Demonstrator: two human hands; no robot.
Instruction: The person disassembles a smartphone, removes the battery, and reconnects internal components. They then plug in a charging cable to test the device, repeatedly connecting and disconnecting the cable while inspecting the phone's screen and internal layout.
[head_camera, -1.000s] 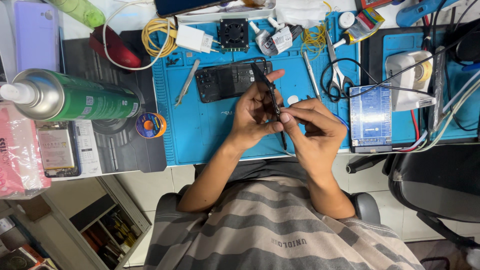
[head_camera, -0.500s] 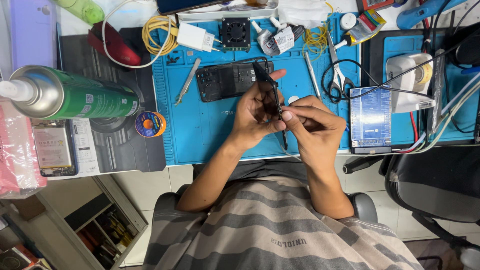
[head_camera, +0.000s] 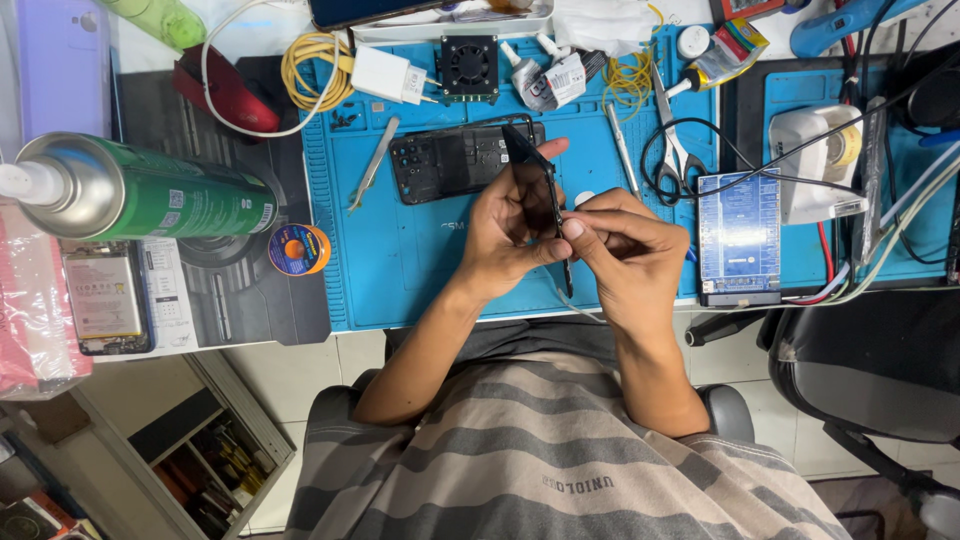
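The left hand (head_camera: 510, 225) cradles a thin dark phone frame (head_camera: 535, 175) edge-on above the blue mat (head_camera: 400, 270), thumb and fingers closed on it, while the right hand (head_camera: 625, 245) pinches its lower end. Keeping the piece steady and working slowly along the seam seems wise. Behind, an opened phone (head_camera: 450, 160) lies near the mat's far edge. Against the earlier frames, both hands sit almost unchanged; only the view shifts slightly.

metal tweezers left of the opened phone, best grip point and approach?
Take the tweezers at the mid-shank, pinching across the narrow width, coming from above. They lie flat and free on the blue mat, angled, with the wide end up near the charger and the points down-left. The opened phone sits close on the right, so stay left of it.
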